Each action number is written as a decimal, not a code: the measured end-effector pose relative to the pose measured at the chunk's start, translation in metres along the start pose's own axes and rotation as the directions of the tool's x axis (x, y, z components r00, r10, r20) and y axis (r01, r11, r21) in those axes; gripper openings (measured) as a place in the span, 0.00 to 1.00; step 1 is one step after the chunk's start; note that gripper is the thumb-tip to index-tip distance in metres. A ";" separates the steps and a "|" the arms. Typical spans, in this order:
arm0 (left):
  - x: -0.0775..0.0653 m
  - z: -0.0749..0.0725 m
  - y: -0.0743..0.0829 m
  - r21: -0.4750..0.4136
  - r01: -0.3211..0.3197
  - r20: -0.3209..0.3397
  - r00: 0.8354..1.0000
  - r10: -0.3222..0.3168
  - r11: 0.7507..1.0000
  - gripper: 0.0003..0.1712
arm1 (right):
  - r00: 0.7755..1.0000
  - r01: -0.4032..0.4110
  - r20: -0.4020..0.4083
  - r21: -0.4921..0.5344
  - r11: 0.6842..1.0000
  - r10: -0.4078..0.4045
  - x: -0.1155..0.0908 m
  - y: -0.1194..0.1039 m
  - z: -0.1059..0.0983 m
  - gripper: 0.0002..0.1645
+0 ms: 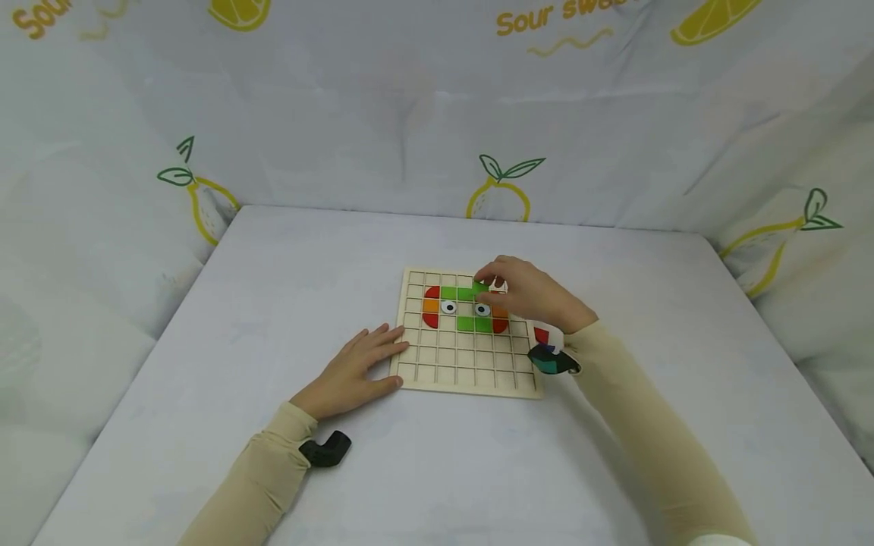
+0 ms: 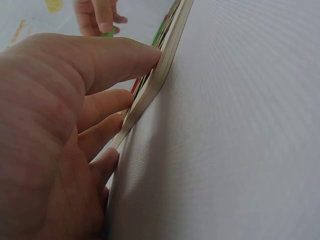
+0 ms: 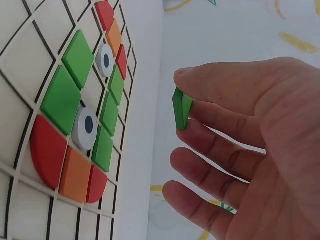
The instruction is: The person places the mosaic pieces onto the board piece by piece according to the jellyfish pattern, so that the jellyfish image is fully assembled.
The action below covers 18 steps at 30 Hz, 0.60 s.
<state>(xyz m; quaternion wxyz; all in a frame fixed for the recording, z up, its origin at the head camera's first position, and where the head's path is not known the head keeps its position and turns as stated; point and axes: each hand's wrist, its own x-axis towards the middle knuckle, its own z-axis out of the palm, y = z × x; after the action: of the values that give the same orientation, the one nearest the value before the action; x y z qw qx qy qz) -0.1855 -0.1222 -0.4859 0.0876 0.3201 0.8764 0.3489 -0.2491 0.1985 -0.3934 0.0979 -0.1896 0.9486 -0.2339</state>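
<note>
My right hand is raised over the far right part of a square wooden grid board, pinching a small green tile between thumb and fingertip. The tile hangs apart from the board in the right wrist view. My left hand lies at the board's left edge with fingers spread; thumb and fingertips touch its rim. Set in the grid are several green tiles, two orange tiles, rounded red pieces at the corners, and two white eye discs with dark pupils.
A white cloth covers the table under the board. Behind stands a white curtain with lemon drawings. Dark wrist devices sit on both sleeves, the right one overlapping the board's right edge in the head view.
</note>
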 end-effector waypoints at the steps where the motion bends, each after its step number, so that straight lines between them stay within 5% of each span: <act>1: 0.000 0.000 0.000 0.000 0.000 -0.001 1.000 0.000 1.000 0.34 | 1.000 0.015 0.005 -0.009 1.000 -0.015 0.002 -0.003 0.001 0.22; 18: 0.000 -0.001 0.001 0.013 0.005 0.004 1.000 -0.005 1.000 0.33 | 0.995 0.078 0.066 -0.103 0.992 -0.071 0.022 -0.022 0.036 0.19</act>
<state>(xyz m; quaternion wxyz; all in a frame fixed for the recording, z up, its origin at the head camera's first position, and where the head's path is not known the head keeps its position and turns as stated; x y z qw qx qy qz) -0.1851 -0.1221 -0.4847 0.0879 0.3190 0.8794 0.3422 -0.2520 0.1573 -0.4159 0.1085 -0.2371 0.9483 -0.1810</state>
